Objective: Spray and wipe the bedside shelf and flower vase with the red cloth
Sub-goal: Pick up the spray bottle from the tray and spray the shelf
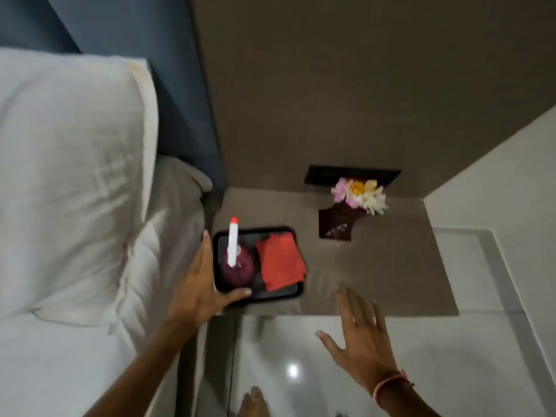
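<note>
Head view, looking steeply down: bedside shelf (391,266), a grey-brown surface, fills the middle of the frame, with pale glossy floor (331,356) below it and a grey wall (331,85) above. A black tray (224,236) sits on the shelf's left part, close to the bed. On the tray's left half stands a spray bottle (236,266) with a purple round body and a white nozzle tipped in red, pointing toward the top of the frame. On the tray's right half lies the red cloth (281,266), folded flat, its lower right corner reaching over the tray's rim.

Left hand (200,293) grips the tray at its lower left corner: the fingers (206,251) run along the tray's left edge and the thumb lies across its lower rim, so the hand is closed on the tray. Right hand (361,335) hovers at the lower right, over the shelf's front edge, its fingers spread wide and holding nothing; a pink band circles the wrist.

Flower vase (335,225), dark and angular, stands on the shelf right of centre, well apart from the tray, with pink, yellow and white blooms (359,195) above it. Behind the flowers a black panel (325,174) is set in the wall. A white pillow (69,176) and bed linen fill the left side of the frame, against a blue headboard (180,100).
</note>
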The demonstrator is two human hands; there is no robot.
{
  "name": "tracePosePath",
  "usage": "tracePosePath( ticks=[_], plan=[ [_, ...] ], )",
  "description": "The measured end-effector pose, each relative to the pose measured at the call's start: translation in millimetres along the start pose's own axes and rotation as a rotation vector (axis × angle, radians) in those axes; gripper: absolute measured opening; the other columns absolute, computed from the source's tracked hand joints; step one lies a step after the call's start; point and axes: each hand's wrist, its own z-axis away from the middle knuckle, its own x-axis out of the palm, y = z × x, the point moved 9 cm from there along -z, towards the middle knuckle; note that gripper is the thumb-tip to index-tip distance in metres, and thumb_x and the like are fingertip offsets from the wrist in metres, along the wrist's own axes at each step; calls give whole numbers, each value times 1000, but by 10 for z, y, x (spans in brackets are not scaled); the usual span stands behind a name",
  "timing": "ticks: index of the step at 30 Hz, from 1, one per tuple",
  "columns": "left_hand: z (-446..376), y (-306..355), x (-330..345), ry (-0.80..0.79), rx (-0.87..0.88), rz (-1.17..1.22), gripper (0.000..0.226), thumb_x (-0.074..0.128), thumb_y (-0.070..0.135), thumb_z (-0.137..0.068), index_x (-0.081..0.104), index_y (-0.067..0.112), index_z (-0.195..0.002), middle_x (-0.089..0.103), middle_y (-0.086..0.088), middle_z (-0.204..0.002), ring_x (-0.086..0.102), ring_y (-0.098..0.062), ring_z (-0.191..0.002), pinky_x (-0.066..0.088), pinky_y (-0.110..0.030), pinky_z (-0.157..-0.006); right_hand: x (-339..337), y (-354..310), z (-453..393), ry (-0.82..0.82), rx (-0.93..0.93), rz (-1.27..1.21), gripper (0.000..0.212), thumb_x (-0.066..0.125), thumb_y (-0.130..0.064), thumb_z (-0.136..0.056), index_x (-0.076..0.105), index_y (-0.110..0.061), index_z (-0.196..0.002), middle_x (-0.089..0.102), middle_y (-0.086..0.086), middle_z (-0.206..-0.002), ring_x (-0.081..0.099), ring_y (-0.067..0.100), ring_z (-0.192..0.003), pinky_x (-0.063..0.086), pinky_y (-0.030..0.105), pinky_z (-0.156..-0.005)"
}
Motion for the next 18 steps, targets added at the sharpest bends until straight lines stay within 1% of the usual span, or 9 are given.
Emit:
tracePosePath(
  ticks=[2, 4, 6, 7, 8, 10, 12, 16, 18],
  plan=[
    [-265, -22, 220, 0, 79, 187, 145, 80, 73, -49, 8, 21, -164, 29, 0, -168, 35, -18, -152, 31, -29, -122, 232, 223, -125, -6, 40, 3, 92, 52, -70, -83, 37, -10, -152, 46, 15, -155, 47, 36, -140, 39, 60, -113],
    [-509, 18, 331, 52, 154, 307, 123, 80, 72, -59, 26, 26, -160, 56, 10, -143, 54, -5, -132, 40, -16, -112, 337, 494, -227, 36, 72, 54, 91, 53, -69, -84, 38, -9, -150, 46, 18, -154, 46, 37, -140, 37, 60, -114],
    [-606, 152, 396, 162, 224, 342, 81, 73, 66, -77, 43, 39, -147, 60, 24, -110, 58, 9, -101, 41, -2, -94, 464, 703, -328, 22, 106, 58, 92, 48, -71, -85, 33, -10, -152, 43, 19, -156, 42, 37, -142, 35, 60, -116],
    [-648, 204, 375, 247, 264, 328, 59, 67, 61, -86, 52, 40, -139, 61, 23, -99, 58, 6, -91, 43, -2, -88, 486, 775, -395, 31, 107, 68, 92, 47, -71, -86, 31, -10, -153, 42, 20, -157, 40, 37, -144, 34, 61, -116],
    [-687, 292, 380, 312, 303, 314, 48, 61, 56, -93, 58, 32, -135, 65, 15, -96, 61, 1, -87, 48, -7, -87, 502, 851, -459, 37, 101, 76, 93, 47, -71, -86, 28, -10, -154, 40, 21, -158, 39, 38, -145, 32, 61, -117],
    [-750, 485, 427, 333, 377, 274, 44, 53, 49, -100, 63, 12, -122, 71, -4, -95, 67, -17, -84, 58, -31, -86, 485, 964, -598, 45, 105, 100, 95, 48, -70, -86, 24, -11, -156, 35, 23, -159, 35, 39, -146, 30, 64, -117],
    [-728, 721, 558, 271, 450, 134, 48, 47, 51, -102, 62, 6, -113, 66, -10, -94, 65, -26, -79, 58, -48, -76, 451, 1010, -719, 59, 109, 117, 97, 48, -71, -86, 22, -10, -156, 33, 25, -160, 35, 41, -146, 30, 65, -116],
    [-514, 1165, 940, 56, 502, -147, 59, 39, 57, -98, 58, 16, -136, 53, -2, -140, 68, -28, -108, 62, -49, -82, 351, 1100, -844, 98, 145, 59, 96, 45, -72, -86, 20, -12, -156, 37, 25, -158, 41, 41, -143, 33, 64, -115],
    [-377, 1342, 1122, -29, 497, -231, 67, 32, 64, -96, 56, 19, -140, 55, 0, -143, 69, -27, -109, 62, -45, -81, 341, 1161, -775, 99, 155, 20, 93, 45, -70, -87, 21, -12, -155, 40, 24, -156, 45, 40, -139, 36, 63, -113]
  ],
)
